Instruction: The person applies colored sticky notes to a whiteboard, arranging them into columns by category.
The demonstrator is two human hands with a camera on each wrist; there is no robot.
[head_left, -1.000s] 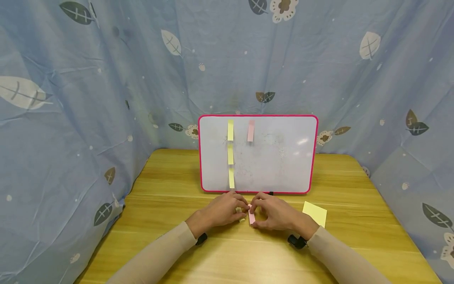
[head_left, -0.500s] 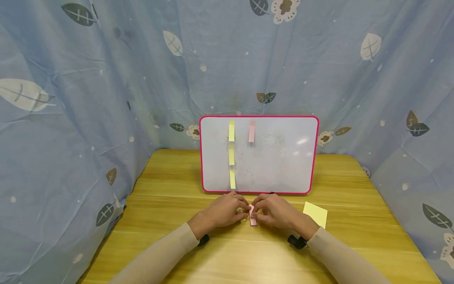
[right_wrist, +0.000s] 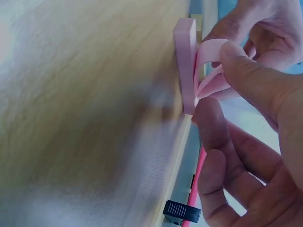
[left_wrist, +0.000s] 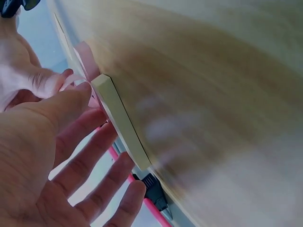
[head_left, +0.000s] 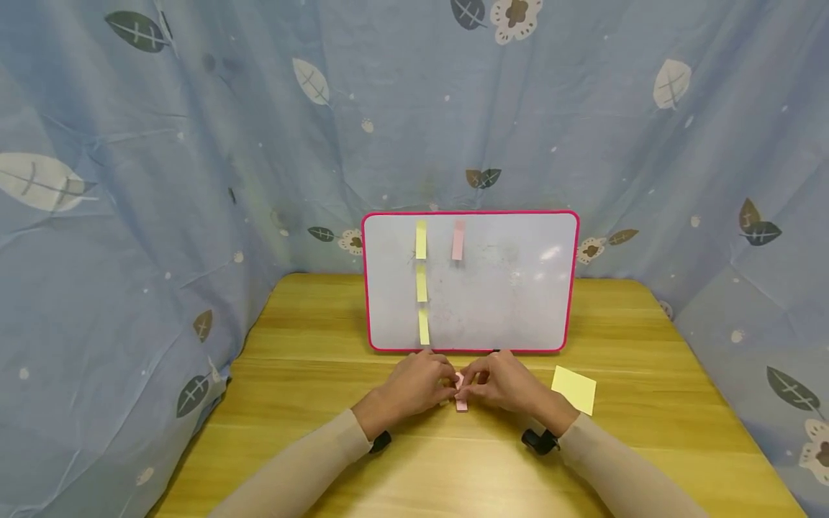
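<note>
The table (head_left: 648, 410) carries a red-framed whiteboard (head_left: 512, 302) at its far side; both hands work in front of its lower edge. The left hand (head_left: 417, 383) stands at the left of a narrow pink pad (right_wrist: 184, 71), the right hand (head_left: 509, 385) at its right. The pad lies on the table between them, long axis running toward the board, just right of a yellow pad (left_wrist: 120, 123) beneath the left hand. The right fingers pinch a curled pink sheet (right_wrist: 206, 51) above the pad; its attached end appears to be the board-side one, so peeling direction likely governs the next move. The left fingertips meet the pink paper; whether they grasp it cannot be determined. Both hands are about equally near.
</note>
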